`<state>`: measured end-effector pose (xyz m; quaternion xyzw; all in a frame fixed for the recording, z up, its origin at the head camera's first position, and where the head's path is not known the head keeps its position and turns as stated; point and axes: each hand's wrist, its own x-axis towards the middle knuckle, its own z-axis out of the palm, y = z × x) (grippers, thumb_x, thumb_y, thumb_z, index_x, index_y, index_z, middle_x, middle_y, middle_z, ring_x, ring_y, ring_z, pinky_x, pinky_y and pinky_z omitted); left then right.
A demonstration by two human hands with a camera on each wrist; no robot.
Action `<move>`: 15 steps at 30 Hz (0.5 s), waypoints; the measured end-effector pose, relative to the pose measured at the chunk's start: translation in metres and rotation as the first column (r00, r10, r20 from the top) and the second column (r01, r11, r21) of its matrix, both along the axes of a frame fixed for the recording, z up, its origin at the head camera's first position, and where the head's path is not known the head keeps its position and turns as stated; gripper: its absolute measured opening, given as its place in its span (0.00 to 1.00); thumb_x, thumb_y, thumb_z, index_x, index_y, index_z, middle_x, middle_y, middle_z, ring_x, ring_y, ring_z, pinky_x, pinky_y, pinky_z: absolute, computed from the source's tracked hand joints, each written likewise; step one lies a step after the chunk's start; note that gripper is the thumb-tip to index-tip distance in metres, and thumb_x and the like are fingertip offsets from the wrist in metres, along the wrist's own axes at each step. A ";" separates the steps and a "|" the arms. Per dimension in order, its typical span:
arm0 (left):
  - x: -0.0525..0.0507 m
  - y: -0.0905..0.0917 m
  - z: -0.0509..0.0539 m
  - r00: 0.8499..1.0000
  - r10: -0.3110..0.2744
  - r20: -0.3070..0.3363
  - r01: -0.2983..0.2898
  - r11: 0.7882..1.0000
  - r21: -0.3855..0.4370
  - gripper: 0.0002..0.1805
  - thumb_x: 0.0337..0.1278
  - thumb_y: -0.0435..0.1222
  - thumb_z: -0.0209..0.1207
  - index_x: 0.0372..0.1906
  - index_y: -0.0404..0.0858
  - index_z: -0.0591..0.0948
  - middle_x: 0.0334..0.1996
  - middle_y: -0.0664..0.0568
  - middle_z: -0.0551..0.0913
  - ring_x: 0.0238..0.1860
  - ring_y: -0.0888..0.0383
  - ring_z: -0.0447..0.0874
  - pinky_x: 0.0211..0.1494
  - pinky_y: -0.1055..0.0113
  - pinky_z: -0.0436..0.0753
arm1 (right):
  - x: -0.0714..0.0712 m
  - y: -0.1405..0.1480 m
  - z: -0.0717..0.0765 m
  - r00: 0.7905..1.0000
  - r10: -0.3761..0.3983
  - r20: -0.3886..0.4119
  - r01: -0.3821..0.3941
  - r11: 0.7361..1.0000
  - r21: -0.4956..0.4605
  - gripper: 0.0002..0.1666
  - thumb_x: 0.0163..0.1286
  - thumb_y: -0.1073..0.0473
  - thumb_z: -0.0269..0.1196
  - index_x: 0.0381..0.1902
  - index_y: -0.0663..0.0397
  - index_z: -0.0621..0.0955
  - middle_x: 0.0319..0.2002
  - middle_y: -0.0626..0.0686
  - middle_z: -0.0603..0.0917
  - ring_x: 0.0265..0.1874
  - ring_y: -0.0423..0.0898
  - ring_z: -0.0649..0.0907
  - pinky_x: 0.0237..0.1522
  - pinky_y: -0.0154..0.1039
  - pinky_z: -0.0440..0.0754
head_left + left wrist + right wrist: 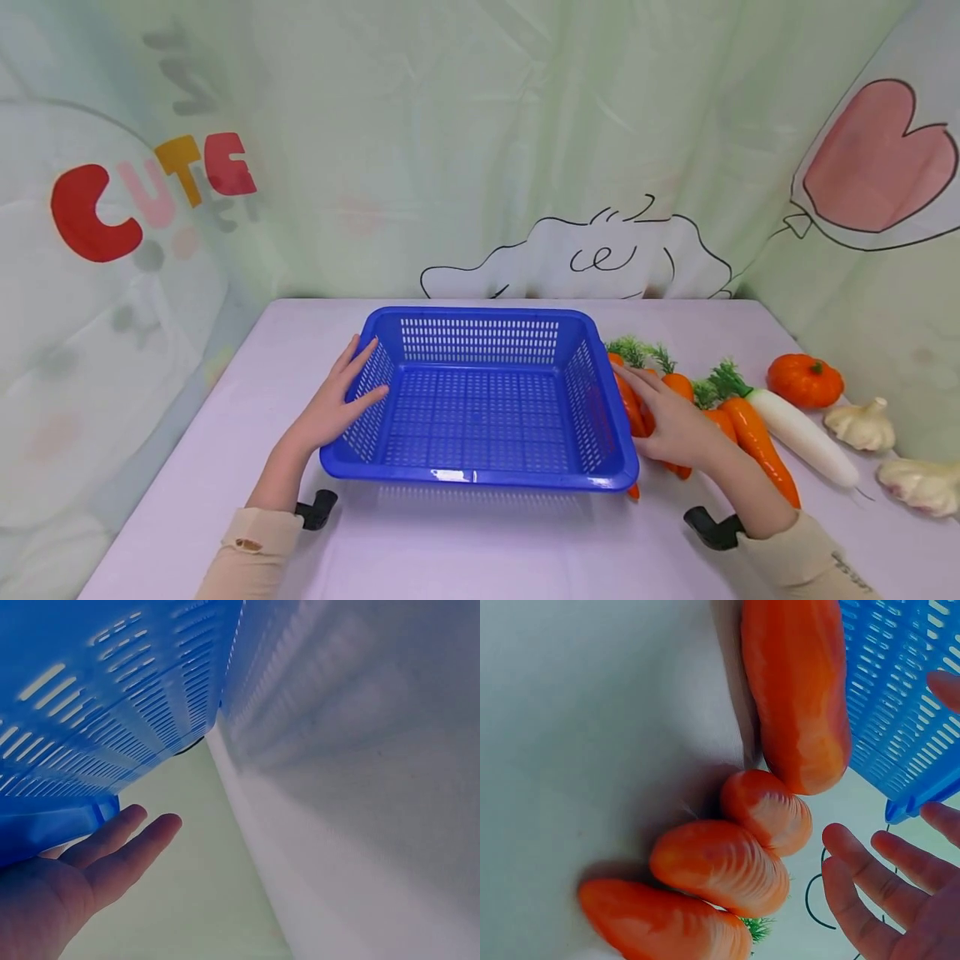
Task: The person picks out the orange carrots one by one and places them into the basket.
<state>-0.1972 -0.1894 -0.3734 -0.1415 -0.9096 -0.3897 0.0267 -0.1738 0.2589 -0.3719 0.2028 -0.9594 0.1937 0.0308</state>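
Note:
A blue plastic basket (476, 478) with slotted walls stands in the middle of the table, with nothing inside it. My left hand (330, 408) is at its left rim, fingers spread and fairly straight, thumb over the rim; in the left wrist view the fingertips (171, 823) extend past the rim. At the right rim is my right hand (675, 421), its fingers extended beside the basket; whether it touches the rim I cannot tell. Several carrots (761, 442) with green tops lie under and around the right hand. In the right wrist view, carrots (724, 866) lie next to the basket wall.
A white radish (802, 437) lies right of the carrots. Farther right are a small orange pumpkin (806, 381) and two garlic bulbs (861, 425). The white table (450, 558) ends at a printed curtain (360, 167) behind and at both sides.

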 end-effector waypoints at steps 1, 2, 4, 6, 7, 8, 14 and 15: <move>0.000 0.000 0.000 1.000 -0.001 0.000 0.001 1.000 -0.004 0.39 0.59 0.49 0.54 0.72 0.49 0.51 0.72 0.46 0.38 0.70 0.39 0.38 0.60 0.32 0.49 | 0.000 0.000 -0.001 1.000 -0.002 0.003 0.002 1.000 -0.002 0.55 0.47 0.54 0.69 0.70 0.56 0.55 0.62 0.69 0.60 0.48 0.71 0.73 0.39 0.64 0.76; 0.000 0.000 0.000 1.000 -0.004 -0.001 0.004 1.000 -0.006 0.39 0.59 0.49 0.54 0.72 0.48 0.51 0.72 0.46 0.38 0.69 0.39 0.38 0.59 0.32 0.49 | 0.000 0.000 -0.002 1.000 -0.003 0.007 0.003 1.000 -0.006 0.55 0.47 0.54 0.69 0.70 0.55 0.54 0.62 0.70 0.60 0.48 0.70 0.74 0.39 0.63 0.76; 0.000 0.000 -0.001 1.000 -0.007 -0.002 0.007 1.000 -0.009 0.39 0.59 0.49 0.54 0.72 0.47 0.52 0.72 0.45 0.38 0.69 0.39 0.38 0.59 0.31 0.50 | 0.000 0.000 -0.004 1.000 -0.006 0.011 0.006 1.000 -0.007 0.56 0.46 0.55 0.70 0.70 0.55 0.54 0.62 0.70 0.60 0.47 0.70 0.75 0.39 0.63 0.77; 0.000 0.000 0.000 1.000 -0.010 -0.005 0.010 1.000 -0.012 0.39 0.58 0.48 0.55 0.71 0.46 0.52 0.72 0.45 0.39 0.69 0.38 0.39 0.59 0.31 0.50 | 0.000 0.001 -0.005 1.000 -0.006 0.020 0.007 1.000 -0.007 0.56 0.46 0.55 0.69 0.70 0.56 0.54 0.63 0.70 0.60 0.46 0.69 0.75 0.38 0.62 0.77; 0.000 0.000 0.000 1.000 -0.013 -0.007 0.013 1.000 -0.010 0.39 0.58 0.48 0.56 0.71 0.46 0.52 0.72 0.44 0.39 0.69 0.38 0.39 0.59 0.31 0.50 | 0.000 0.000 -0.005 1.000 -0.001 0.021 0.001 1.000 -0.009 0.56 0.46 0.55 0.70 0.70 0.57 0.54 0.63 0.71 0.60 0.47 0.69 0.75 0.38 0.62 0.77; 0.000 0.000 0.000 1.000 -0.016 -0.010 0.016 1.000 -0.009 0.39 0.57 0.47 0.56 0.71 0.46 0.53 0.72 0.44 0.39 0.69 0.38 0.39 0.59 0.31 0.50 | -0.001 0.001 -0.006 1.000 0.003 0.023 -0.003 1.000 -0.015 0.55 0.46 0.54 0.70 0.69 0.58 0.55 0.62 0.71 0.60 0.47 0.69 0.75 0.38 0.62 0.77; 0.001 0.001 -0.002 0.999 -0.028 -0.018 0.028 0.999 0.021 0.41 0.54 0.45 0.59 0.71 0.45 0.54 0.72 0.44 0.41 0.69 0.37 0.41 0.58 0.30 0.51 | -0.002 0.000 -0.012 0.999 0.028 0.043 -0.026 0.999 -0.048 0.53 0.46 0.52 0.70 0.67 0.64 0.59 0.62 0.69 0.62 0.53 0.68 0.72 0.44 0.65 0.73; 0.002 0.001 -0.002 0.999 -0.028 -0.018 0.028 0.999 0.023 0.41 0.54 0.45 0.60 0.71 0.45 0.54 0.72 0.44 0.42 0.69 0.37 0.41 0.57 0.30 0.51 | -0.002 0.000 -0.013 0.999 0.028 0.046 -0.026 0.999 -0.048 0.54 0.46 0.51 0.70 0.67 0.64 0.59 0.62 0.69 0.62 0.53 0.68 0.71 0.44 0.65 0.73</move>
